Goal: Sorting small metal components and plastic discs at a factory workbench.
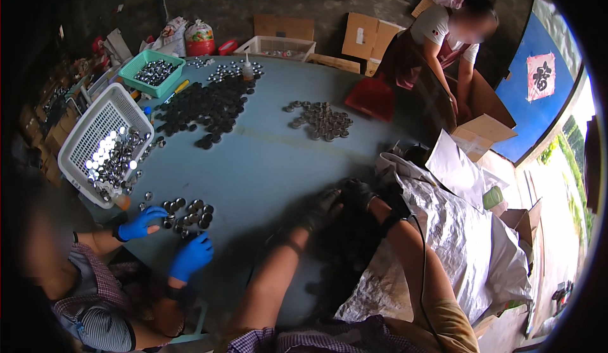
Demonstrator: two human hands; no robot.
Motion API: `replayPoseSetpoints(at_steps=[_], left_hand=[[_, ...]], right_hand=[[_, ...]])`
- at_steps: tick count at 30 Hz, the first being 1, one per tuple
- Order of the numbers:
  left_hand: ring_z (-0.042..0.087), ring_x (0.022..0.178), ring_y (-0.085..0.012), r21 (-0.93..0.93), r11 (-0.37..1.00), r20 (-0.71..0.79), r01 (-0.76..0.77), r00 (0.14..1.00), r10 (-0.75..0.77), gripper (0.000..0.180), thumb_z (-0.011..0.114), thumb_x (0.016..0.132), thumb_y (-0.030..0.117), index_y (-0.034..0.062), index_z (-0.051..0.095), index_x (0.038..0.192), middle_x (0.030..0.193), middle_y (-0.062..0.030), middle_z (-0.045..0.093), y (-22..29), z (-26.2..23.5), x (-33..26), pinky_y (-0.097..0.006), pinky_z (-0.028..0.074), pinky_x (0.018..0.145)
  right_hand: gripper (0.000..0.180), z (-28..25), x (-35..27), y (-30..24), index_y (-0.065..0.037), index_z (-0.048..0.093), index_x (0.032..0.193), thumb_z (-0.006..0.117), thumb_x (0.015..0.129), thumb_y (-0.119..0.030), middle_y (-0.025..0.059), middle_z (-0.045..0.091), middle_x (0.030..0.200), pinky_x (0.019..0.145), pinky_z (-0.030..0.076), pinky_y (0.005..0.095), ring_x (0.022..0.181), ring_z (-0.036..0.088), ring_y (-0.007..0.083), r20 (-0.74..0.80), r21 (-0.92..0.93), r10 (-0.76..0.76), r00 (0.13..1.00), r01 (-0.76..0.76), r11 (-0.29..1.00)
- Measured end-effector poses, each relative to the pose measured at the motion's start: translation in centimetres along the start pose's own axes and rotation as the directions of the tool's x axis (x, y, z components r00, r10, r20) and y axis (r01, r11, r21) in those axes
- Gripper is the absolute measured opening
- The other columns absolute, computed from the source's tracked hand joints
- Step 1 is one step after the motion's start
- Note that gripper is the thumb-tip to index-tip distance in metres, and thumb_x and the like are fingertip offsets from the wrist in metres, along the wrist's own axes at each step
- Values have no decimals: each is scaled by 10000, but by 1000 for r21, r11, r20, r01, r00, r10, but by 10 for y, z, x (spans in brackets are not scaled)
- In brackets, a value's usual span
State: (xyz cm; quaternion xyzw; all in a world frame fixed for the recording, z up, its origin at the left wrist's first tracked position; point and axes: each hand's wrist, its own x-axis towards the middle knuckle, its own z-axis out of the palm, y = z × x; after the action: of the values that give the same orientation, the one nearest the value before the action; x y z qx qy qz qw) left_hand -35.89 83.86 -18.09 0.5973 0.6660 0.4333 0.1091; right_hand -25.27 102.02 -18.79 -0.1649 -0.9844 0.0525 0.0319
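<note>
Two dark-gloved hands, the left hand (324, 207) and the right hand (358, 196), are close together over the blue-grey desk (266, 163). Their fingers look bent inward, but how far open they are, and whether they have hold of anything, I cannot tell in the shade. Just on the near side of the fingers is a dim heap of dark round pieces (342, 245), its outline hard to make out.

Beyond the fingers and a little left is a cluster of grey round caps (324, 121); farther off that way, a wide spread of black discs (212, 106) reaches toward a squeeze bottle (247, 71). A red dustpan (372, 98) is beyond the fingers, slightly right.

Left of the fingers, a co-worker's blue gloves (192, 255) are beside some shiny caps (190, 217), with a tilted white basket (75, 139) past them. Right of the fingers is crumpled silvery sheeting (443, 220); well beyond it, another person reaches into a cardboard box (475, 134).
</note>
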Motion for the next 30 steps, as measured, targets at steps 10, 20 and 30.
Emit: replayPoseSetpoints(at_steps=[10, 20, 30], left_hand=[[605, 965, -343, 184, 974, -125, -131, 980, 156, 336, 630, 837, 268, 46, 619, 1090, 1063, -173, 635, 15, -32, -51, -417, 491, 828], [580, 1064, -341, 131, 989, -262, 63, 965, -26, 382, 616, 867, 247, 14, 578, 1166, 1164, -199, 591, 44, -66, -156, -395, 465, 916], [533, 1098, -376, 166, 982, -384, 89, 923, -19, 406, 615, 861, 241, 1, 551, 1183, 1172, -220, 560, 62, -66, -238, -410, 423, 957]], right_hand=[[250, -8, -32, -73, -89, 631, 1058, 525, 860, -200, 130, 613, 1110, 928, 439, 376, 1036, 578, 296, -82, 275, -111, 990, 129, 953], [377, 23, -42, -154, -94, 572, 1166, 518, 859, -305, 119, 544, 1240, 1012, 380, 397, 1175, 491, 305, -29, 45, -389, 921, 390, 920], [409, -14, -84, -239, -104, 566, 1211, 551, 852, -299, 147, 544, 1254, 1006, 392, 402, 1176, 498, 330, 71, 345, -331, 941, 288, 893]])
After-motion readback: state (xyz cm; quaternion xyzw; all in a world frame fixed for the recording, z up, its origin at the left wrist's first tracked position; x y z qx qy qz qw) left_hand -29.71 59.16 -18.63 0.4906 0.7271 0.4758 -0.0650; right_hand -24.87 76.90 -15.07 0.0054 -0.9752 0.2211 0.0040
